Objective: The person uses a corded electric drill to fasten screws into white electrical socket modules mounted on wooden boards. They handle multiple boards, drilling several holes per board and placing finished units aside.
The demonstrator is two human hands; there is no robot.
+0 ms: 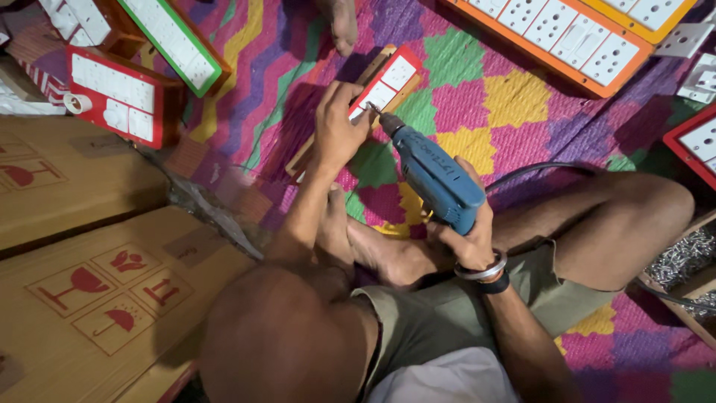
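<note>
**Drill on a red board**

While one blue drill (432, 179) sits gripped in the right hand (470, 242), its bit points up-left onto one red-framed board (377, 93) on the mat (514, 112). Left hand (339, 123) is closed on that board's edge. Board's long axis runs lower-left to upper-right. Two more red boards (115, 97) and one green (175, 41) lie left.

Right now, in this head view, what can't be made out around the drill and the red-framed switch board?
- Blue electric drill: bit tip hidden by the left hand.
- Red-framed white switch board: lower part covered by that hand.
- Right hand: fingers hidden behind the drill's handle.
- Box of small metal screws: cut by the right edge.
</note>
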